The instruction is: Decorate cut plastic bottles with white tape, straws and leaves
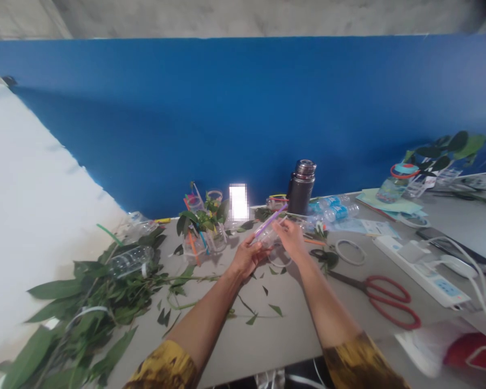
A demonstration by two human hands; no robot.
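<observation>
My left hand [247,258] is closed around the lower left side of a clear plastic bottle piece [268,236], held a little above the table. A purple straw [271,221] lies slanted along that piece. At its right end the fingers of my right hand [290,237] are pinched together by a thin white strip; what exactly they grip is hard to make out. Below the hands is a clear ring-shaped loop [281,262]. Left of them stand clear plastic cups [216,237] with coloured straws and leafy sprigs [206,219].
Leafy branches [105,297] and a clear bottle [132,261] cover the left side. A dark thermos [302,189] stands behind my hands. To the right lie red-handled scissors [389,297], a power strip [423,273], water bottles [340,212] and a tape roll [350,252].
</observation>
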